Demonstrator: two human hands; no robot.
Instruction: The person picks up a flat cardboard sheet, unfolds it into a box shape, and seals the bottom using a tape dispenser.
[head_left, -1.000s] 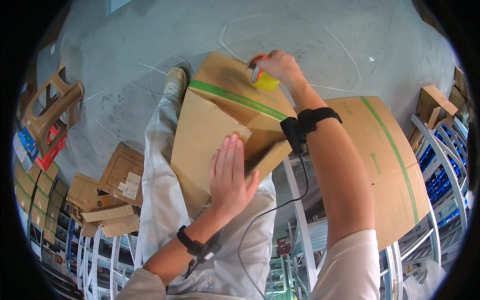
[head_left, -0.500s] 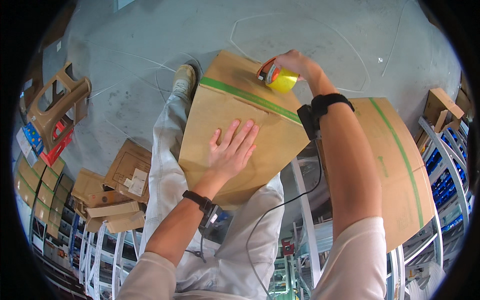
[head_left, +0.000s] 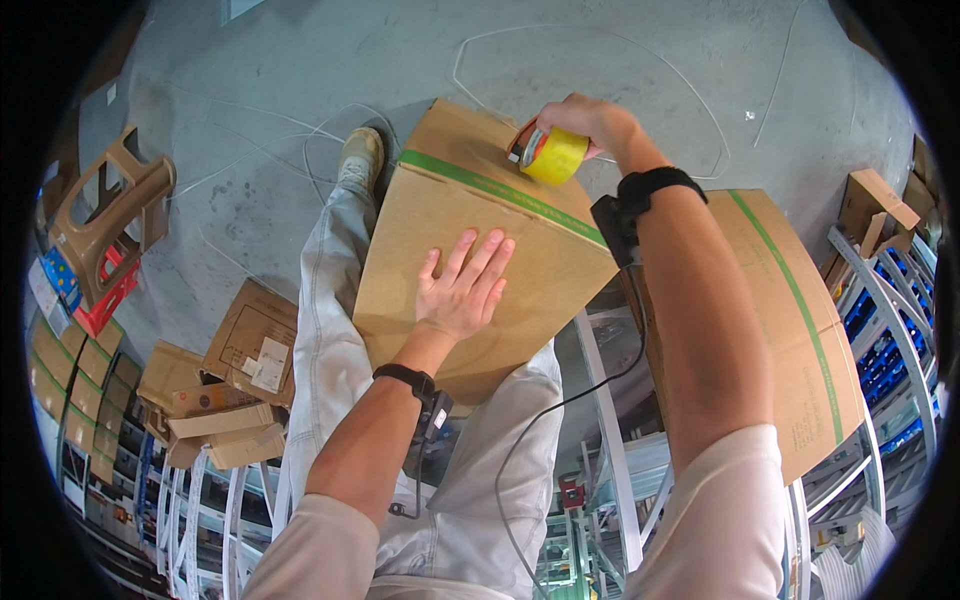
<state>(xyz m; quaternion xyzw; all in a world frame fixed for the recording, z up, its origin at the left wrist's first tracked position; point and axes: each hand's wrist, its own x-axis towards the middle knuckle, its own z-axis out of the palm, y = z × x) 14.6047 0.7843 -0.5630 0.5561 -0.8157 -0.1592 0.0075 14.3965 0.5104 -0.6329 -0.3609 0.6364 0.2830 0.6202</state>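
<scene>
A brown cardboard box (head_left: 440, 270) stands between my legs, with a strip of green tape (head_left: 490, 188) along its upper edge. My left hand (head_left: 462, 290) lies flat on the box's near face, fingers spread. In my right hand (head_left: 590, 122) is a tape dispenser (head_left: 525, 140) carrying a roll of yellow tape (head_left: 556, 157). The dispenser is at the far face of the box, just beyond the green strip; whether it touches the cardboard I cannot tell. My right fingers are partly hidden behind the roll.
Another large box with a green stripe (head_left: 770, 320) stands to the right. At left are a brown plastic stool (head_left: 110, 220) and opened cartons (head_left: 220, 400). Metal racks (head_left: 890, 310) line the right side. White strapping (head_left: 690, 85) lies on the grey floor. A black cable (head_left: 570, 400) hangs from my right wrist.
The dispenser and my right hand have shifted slightly left and up along the box's far face, with the roll turned a little. My left hand stays pressed on the box.
</scene>
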